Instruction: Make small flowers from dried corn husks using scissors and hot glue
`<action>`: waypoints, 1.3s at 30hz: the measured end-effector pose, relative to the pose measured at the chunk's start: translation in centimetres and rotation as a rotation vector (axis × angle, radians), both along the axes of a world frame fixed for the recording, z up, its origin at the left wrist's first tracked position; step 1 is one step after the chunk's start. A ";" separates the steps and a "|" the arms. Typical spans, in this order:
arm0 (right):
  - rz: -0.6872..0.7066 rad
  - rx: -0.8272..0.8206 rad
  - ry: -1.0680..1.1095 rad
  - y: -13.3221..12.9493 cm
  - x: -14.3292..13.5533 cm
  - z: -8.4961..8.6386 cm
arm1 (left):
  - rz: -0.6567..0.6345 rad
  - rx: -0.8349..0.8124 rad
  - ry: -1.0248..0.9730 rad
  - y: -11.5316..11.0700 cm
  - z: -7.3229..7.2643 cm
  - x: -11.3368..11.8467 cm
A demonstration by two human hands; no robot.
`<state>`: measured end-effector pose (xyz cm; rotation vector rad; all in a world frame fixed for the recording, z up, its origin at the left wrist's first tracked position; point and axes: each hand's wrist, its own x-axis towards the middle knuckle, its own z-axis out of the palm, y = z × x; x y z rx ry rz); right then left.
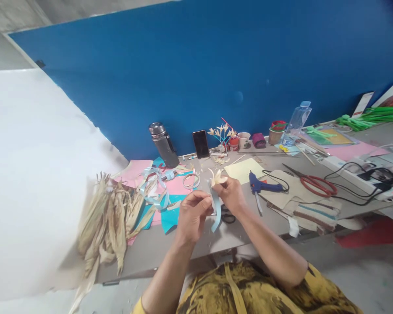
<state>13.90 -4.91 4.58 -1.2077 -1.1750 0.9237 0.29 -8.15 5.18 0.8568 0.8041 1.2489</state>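
My right hand (pixel 231 194) pinches a small cream flower (pixel 218 178) that looks made of dried corn husk. From the flower hangs a light blue ribbon strip (pixel 216 214), its lower end loose and curled. Close on the left, my left hand (pixel 195 211) has thumb and forefinger pressed together beside the ribbon; what lies between those fingertips is too small to make out. Black-handled scissors (pixel 228 215) lie on the table behind my right wrist, partly hidden. A roll of tape (pixel 191 181) rests beyond my left hand.
Dried corn husks (pixel 113 222) hang over the table's left front edge. A thermos (pixel 163 146), a phone (pixel 201 144) and finished husk flowers (pixel 223 131) stand at the back. Rightward lie a blue glue gun (pixel 265 185), red-handled scissors (pixel 317 185) and a power strip (pixel 356 176) with cables.
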 end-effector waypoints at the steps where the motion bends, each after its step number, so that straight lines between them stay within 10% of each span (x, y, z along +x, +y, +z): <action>1: 0.000 -0.014 -0.001 0.1 0.0 0.0 | -0.017 0.013 -0.002 -0.2 0.1 0.0; 20: 0.245 -0.145 0.454 -0.7 -0.1 -0.5 | 0.077 -0.119 0.022 1.3 -1.2 0.3; 39: 0.197 -0.147 0.402 -0.9 -0.6 -0.1 | 0.295 -0.114 0.030 1.5 -2.2 1.1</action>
